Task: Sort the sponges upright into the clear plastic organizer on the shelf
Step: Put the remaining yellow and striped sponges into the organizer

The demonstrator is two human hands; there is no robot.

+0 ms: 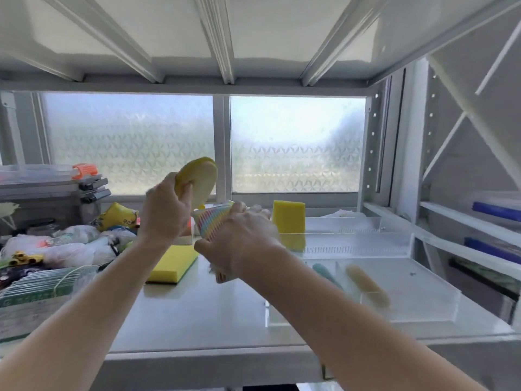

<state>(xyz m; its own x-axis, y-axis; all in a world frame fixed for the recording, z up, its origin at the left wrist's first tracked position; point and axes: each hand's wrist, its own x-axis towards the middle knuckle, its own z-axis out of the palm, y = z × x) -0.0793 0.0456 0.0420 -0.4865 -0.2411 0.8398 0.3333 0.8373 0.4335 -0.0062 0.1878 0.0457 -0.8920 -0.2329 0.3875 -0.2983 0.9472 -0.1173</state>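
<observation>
My left hand (pixel 165 214) holds a round yellow sponge (pixel 198 179) up above the middle of the shelf. Just to its right, my right hand (pixel 239 241) grips a pastel rainbow-striped sponge (pixel 211 221). A rectangular yellow sponge (pixel 289 224) stands upright in the back left of the clear plastic organizer (pixel 366 244). Another yellow sponge with a dark green underside (pixel 172 263) lies flat on the white shelf (pixel 203 311), below my left hand. A white and orange sponge (pixel 187 235) is partly hidden behind my left wrist.
Plastic bags, a yellow pouch (pixel 117 215) and small packets crowd the left side of the shelf, with stacked grey boxes (pixel 50 190) behind them. A teal stick (pixel 327 275) and a beige stick (pixel 366 286) lie by the organizer's front. A frosted window is behind.
</observation>
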